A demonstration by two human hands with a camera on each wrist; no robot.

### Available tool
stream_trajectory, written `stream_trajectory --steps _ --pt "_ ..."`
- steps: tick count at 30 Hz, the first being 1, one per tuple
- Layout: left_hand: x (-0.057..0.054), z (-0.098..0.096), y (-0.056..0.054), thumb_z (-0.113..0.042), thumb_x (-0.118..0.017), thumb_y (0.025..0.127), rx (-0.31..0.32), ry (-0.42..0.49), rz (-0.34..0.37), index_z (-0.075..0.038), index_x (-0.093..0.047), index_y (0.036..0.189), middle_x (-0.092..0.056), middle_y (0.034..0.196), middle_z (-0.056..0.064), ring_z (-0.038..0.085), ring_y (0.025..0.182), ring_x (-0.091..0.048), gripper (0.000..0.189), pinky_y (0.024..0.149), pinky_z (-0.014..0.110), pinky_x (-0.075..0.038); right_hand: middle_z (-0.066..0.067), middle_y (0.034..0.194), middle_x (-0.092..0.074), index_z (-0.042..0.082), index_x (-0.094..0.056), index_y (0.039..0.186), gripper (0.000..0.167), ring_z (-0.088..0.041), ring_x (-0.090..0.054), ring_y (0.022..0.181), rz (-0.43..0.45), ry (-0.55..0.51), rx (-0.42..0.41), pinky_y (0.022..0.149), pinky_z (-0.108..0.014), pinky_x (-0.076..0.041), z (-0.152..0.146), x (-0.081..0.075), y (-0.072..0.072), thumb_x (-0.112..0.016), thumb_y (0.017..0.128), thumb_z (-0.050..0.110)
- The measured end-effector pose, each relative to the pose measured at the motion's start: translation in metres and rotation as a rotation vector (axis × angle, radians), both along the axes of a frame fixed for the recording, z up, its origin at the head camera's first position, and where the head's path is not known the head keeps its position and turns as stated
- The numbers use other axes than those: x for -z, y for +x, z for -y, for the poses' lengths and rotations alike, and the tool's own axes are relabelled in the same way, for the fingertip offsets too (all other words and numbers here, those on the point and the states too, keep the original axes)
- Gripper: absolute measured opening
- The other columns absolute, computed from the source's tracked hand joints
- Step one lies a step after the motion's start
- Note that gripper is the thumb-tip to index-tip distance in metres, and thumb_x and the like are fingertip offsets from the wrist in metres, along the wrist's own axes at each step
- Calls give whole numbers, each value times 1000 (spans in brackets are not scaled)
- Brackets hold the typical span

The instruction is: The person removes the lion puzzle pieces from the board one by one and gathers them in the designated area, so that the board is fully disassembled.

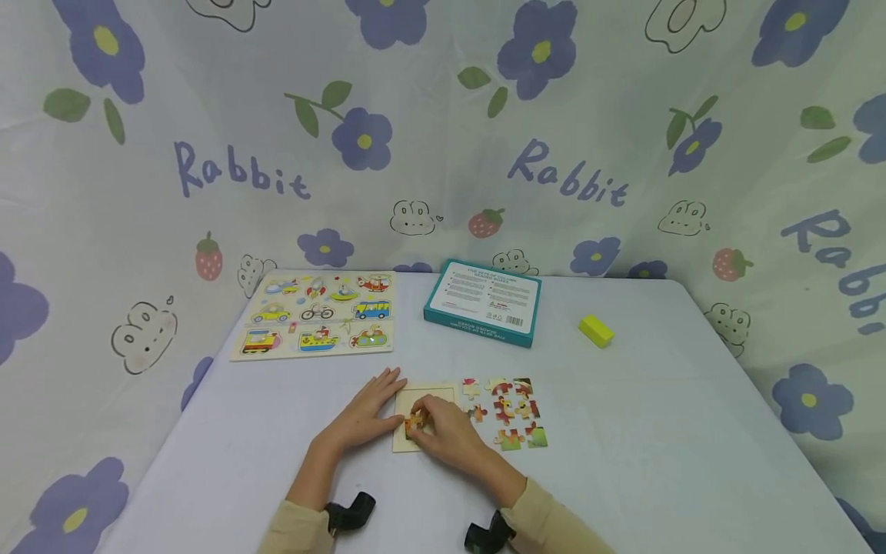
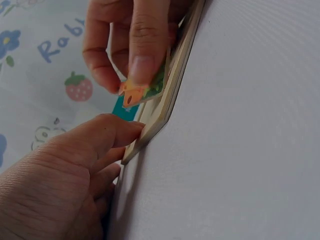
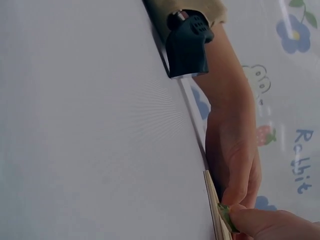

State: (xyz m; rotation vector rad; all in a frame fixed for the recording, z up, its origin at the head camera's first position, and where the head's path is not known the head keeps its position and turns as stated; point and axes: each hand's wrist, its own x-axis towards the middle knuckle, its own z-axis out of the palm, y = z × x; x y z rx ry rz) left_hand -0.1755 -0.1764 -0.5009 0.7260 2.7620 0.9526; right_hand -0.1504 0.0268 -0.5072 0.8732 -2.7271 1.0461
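Over the lower left of a shallow wooden puzzle tray (image 1: 431,387), my right hand (image 1: 450,432) pinches a jigsaw piece (image 1: 411,428) between thumb and fingers. The left wrist view shows this piece (image 2: 156,86) tilted above the tray, orange with green and dark patches. My left hand (image 1: 365,409) rests along the tray's left edge, its fingers extended and its thumb touching the rim. To the tray's right lie several loose jigsaw pieces (image 1: 511,439), with red, brown and green printing. The right hand covers part of the tray.
At the back left lies a wooden vehicle puzzle board (image 1: 335,326). A teal box (image 1: 477,302) with a white printed panel sits at the back middle. Farther right is a yellow block (image 1: 596,331). A patterned curtain hangs behind the white table.
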Motion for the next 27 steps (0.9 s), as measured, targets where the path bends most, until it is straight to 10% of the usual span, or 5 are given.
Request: stream_trajectory --steps 27 --pt "1 1 0 -29 -63 85 3 4 4 -9 -42 138 -24 149 7 25 138 -13 61 111 46 -12 12 75 -53 12 -60 105 20 -6 -43 62 59 -267 153 50 -18 -39 -25 -12 8 -63 88 23"
